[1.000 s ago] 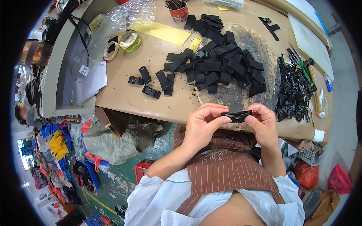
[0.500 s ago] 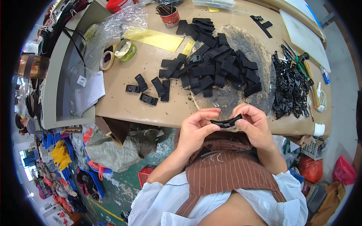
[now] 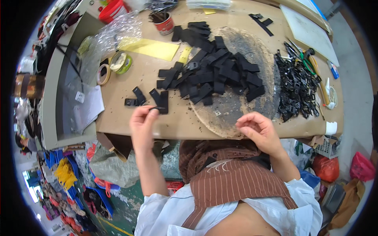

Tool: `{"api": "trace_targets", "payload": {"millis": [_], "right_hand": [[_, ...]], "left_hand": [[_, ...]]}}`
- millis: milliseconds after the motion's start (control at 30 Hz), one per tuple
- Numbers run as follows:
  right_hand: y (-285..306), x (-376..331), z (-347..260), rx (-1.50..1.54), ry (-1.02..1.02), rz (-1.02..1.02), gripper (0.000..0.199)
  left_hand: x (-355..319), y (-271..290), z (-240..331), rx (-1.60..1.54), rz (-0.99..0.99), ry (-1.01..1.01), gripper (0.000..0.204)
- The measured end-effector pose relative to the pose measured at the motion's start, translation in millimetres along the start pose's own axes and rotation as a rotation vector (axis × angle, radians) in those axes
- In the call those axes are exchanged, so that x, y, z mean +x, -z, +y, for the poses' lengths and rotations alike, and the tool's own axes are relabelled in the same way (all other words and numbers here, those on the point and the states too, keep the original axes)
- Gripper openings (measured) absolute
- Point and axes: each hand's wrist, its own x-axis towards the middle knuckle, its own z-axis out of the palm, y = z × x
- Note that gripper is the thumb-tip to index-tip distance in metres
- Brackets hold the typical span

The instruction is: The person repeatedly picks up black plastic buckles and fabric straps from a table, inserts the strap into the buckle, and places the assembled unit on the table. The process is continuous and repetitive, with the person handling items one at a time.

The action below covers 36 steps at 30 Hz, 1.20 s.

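The person wears a white shirt (image 3: pixel 165 214) with the sleeves pushed up high, so both forearms are bare from above the elbow down. Over the shirt hangs a brown apron (image 3: pixel 232 179) with thin pale pinstripes running lengthwise; its upper part bunches into folds near the table edge, and a small pale stitched motif sits near the middle of the bib. A brown strap of the same striped cloth (image 3: pixel 193 214) runs down across the white shirt. The left hand (image 3: pixel 142 122) and the right hand (image 3: pixel 258 129) are both bare: no gloves, and no rings or watch that I can make out.
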Motion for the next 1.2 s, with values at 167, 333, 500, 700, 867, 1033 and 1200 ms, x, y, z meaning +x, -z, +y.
{"api": "trace_targets", "payload": {"millis": [167, 333, 500, 700, 867, 1033, 1200], "right_hand": [[66, 8, -9, -0.430, 0.271, 0.430, 0.016], [135, 20, -26, -1.387, 0.395, 0.966, 0.026], [127, 19, -22, -1.034, 0.105, 0.738, 0.023], [58, 13, -34, -0.418, 0.368, 0.339, 0.015], [30, 18, -37, -0.411, 0.512, -0.315, 0.022], [10, 17, -43, -0.626, 0.590, -0.053, 0.035], [2, 15, -30, -0.552, 0.569, -0.068, 0.033]], "left_hand": [[2, 1, -3, 1.147, 0.241, -0.587, 0.036], [20, 20, -28, 1.263, 0.275, -0.483, 0.029], [6, -1, -16, 1.115, 0.294, -0.624, 0.029], [-55, -99, 0, -0.023, -0.388, 0.003, 0.032], [-53, -132, 3, -0.518, -0.859, 0.775, 0.033], [-60, -133, 5, -0.466, -0.548, 0.512, 0.019], [-67, -133, 11, -0.499, -0.479, 0.530, 0.014]]}}
